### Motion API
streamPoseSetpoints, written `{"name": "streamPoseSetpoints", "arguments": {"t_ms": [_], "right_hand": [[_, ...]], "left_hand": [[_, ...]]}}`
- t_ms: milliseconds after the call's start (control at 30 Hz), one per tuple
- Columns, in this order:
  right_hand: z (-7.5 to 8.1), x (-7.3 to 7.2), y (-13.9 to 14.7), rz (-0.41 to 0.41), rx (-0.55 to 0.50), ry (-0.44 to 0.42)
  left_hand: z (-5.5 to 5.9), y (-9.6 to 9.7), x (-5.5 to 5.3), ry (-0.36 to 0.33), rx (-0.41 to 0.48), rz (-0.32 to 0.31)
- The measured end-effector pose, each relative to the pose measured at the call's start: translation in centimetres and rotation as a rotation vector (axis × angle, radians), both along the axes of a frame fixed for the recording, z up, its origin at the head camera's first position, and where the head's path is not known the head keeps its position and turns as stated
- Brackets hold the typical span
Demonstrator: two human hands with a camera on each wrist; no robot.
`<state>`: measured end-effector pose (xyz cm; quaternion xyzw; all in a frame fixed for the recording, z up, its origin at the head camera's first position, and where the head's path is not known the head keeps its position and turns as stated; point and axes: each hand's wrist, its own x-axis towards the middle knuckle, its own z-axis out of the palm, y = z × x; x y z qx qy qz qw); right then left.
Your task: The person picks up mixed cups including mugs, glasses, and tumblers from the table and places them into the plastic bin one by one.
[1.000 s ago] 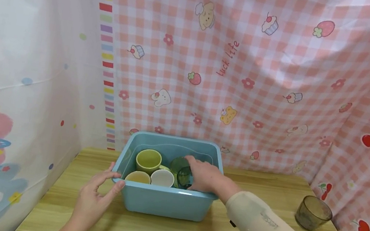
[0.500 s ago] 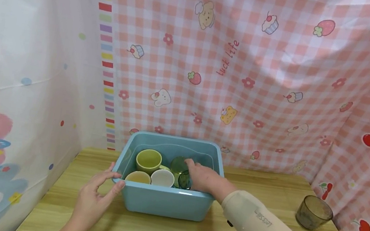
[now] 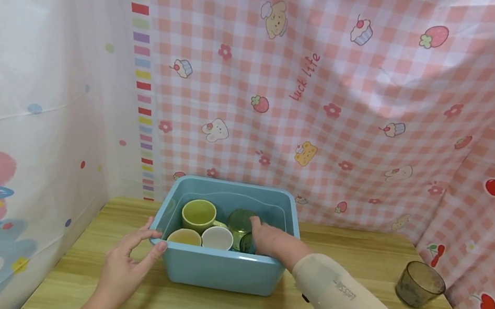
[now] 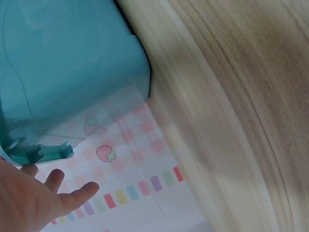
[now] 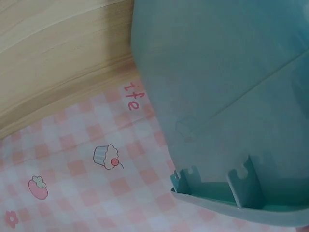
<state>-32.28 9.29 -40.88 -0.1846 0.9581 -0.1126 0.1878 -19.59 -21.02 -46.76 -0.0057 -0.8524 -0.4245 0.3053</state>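
Observation:
A light-blue plastic bin stands on the table. Inside it are a yellow-green mug, a yellowish cup, a white-lined cup, a dark green glass and a small teal glass. My left hand holds the bin's front left corner between thumb and index finger; in the left wrist view other fingers spread outside, below the rim. My right hand reaches into the right side, beside the teal glass. Its fingertips are mostly hidden, so its hold on the glass is unclear.
A brownish glass cup stands near the table's right edge. Behind the wooden table hangs a pink checked cloth, and a white patterned cloth is at the left. The bin's walls surround the right hand.
My right hand has shifted slightly left and lower inside the bin, and its thumb has gone out of sight. The teal glass has moved slightly right. My left hand has stayed at the corner.

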Motion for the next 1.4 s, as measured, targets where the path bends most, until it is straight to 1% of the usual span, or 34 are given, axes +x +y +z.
{"name": "streamPoseSetpoints", "arguments": {"t_ms": [267, 467, 600, 733, 833, 1067, 1167, 1267, 1400], "right_hand": [[0.2, 0.3, 0.0, -0.045, -0.023, -0.044], [0.5, 0.6, 0.2, -0.042, -0.047, -0.053], [0.8, 0.7, 0.4, -0.017, -0.036, -0.030], [1.1, 0.7, 0.5, 0.020, -0.007, 0.016], [1.2, 0.7, 0.6, 0.029, 0.002, 0.036], [1.6, 0.7, 0.8, 0.045, -0.006, 0.041], [2.0, 0.8, 0.8, 0.052, -0.008, 0.054], [2.8, 1.0, 0.9, 0.054, -0.016, 0.069], [4.1, 1.4, 1.3, 0.060, -0.071, 0.099]], "left_hand": [[-0.1, 0.0, 0.0, -0.003, 0.002, -0.001], [0.0, 0.2, 0.0, -0.019, -0.010, 0.011], [0.1, 0.3, 0.0, -0.020, -0.009, 0.014], [0.0, 0.3, -0.1, -0.004, -0.004, 0.006], [0.0, 0.4, -0.2, 0.009, 0.000, -0.002], [0.0, 0.3, -0.2, 0.004, -0.002, -0.007], [-0.1, 0.3, -0.2, 0.007, -0.006, -0.006], [-0.2, 0.2, -0.2, 0.014, 0.002, -0.007], [-0.4, 0.0, -0.1, 0.019, 0.015, -0.008]]}}
